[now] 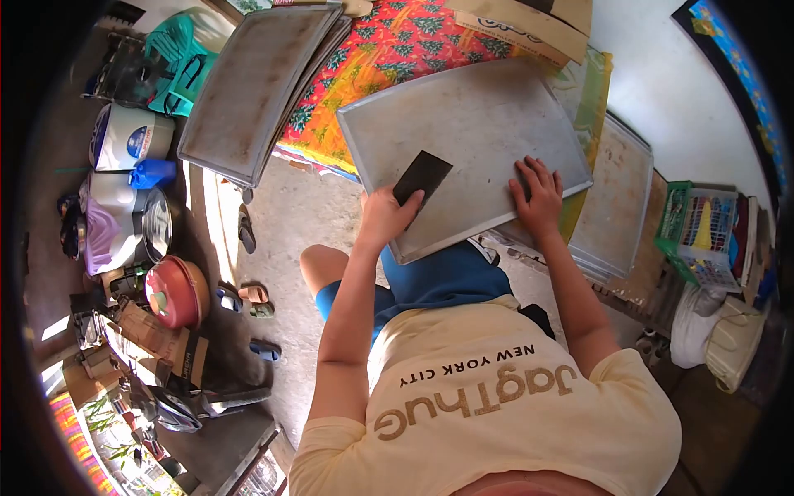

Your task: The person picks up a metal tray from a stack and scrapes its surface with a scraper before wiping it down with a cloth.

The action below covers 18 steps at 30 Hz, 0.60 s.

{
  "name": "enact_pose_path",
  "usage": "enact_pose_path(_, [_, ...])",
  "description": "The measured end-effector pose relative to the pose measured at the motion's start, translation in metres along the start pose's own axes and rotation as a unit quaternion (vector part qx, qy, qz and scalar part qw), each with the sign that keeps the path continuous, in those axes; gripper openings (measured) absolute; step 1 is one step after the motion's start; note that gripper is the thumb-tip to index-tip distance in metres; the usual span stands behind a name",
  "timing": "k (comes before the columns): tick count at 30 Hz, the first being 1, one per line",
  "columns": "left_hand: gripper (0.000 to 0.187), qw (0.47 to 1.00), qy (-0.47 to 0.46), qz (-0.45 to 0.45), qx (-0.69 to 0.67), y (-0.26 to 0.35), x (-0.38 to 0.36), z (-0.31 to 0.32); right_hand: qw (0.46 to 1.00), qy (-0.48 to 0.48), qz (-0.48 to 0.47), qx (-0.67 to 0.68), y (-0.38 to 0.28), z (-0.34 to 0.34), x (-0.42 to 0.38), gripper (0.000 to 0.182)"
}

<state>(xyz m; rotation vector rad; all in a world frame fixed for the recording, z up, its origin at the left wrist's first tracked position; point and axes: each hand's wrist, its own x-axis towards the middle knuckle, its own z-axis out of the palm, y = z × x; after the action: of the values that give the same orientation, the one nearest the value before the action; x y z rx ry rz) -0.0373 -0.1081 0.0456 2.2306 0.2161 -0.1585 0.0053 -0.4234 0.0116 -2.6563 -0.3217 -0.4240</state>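
A large grey metal tray (463, 124) with raised edges lies in front of me, partly over a red and yellow patterned cloth. My left hand (389, 217) is at the tray's near left corner, its fingers closed round a flat dark rectangular piece (423, 178), which slants up over the tray. Toward the near right corner, my right hand (539, 194) rests on the tray with its fingers spread and nothing in them.
More trays are stacked at the upper left (256, 91) and at the right (614, 198). A cardboard box (517, 37) stands beyond the tray. Baskets (703, 236) are at far right. Slippers (254, 293), a red tub (172, 291) and cartons line the left floor.
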Motion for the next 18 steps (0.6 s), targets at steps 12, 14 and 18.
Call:
enact_pose_path(12, [0.03,0.994,-0.038,0.016,-0.105,-0.006,0.013,-0.011,1.0,-0.004,0.002,0.001,0.001,0.002,0.0,0.039])
enact_pose_path(14, [0.028,0.993,-0.039,0.006,-0.108,-0.005,0.007,-0.013,1.0,-0.004,0.001,0.0,0.001,0.002,0.0,0.039])
enact_pose_path(18, [0.025,0.995,-0.056,0.0,-0.078,-0.005,-0.004,-0.018,1.0,0.002,-0.003,-0.001,0.001,0.003,0.001,0.039])
